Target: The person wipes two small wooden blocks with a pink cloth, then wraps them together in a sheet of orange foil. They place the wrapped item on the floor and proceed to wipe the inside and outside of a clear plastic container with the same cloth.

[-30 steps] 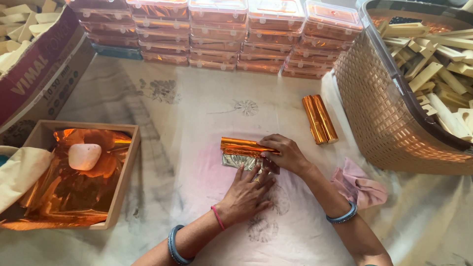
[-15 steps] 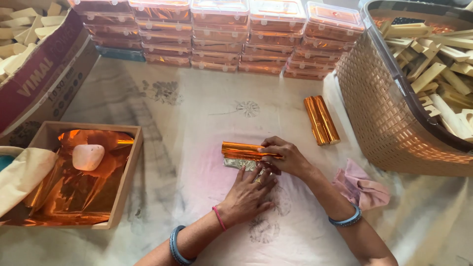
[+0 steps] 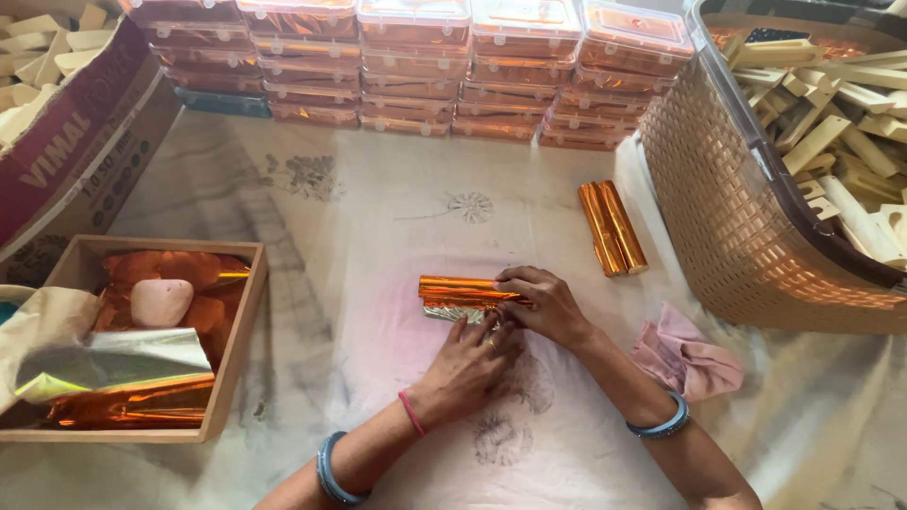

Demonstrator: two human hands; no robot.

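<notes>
Palms down, both hands (image 3: 510, 331) press the foil-wrapped bar (image 3: 458, 295).

We are seeing two bare forearms with no sleeves showing. The left hand (image 3: 470, 364) is wearing a thin pink-red thread at its wrist, and a thick blue-grey bangle (image 3: 330, 468) is sitting higher up that forearm. A small ring seems to be glinting on one left finger, though it is too small to tell. The right hand (image 3: 543, 304) is wearing a similar blue-grey bangle (image 3: 661, 422) on its forearm.
</notes>
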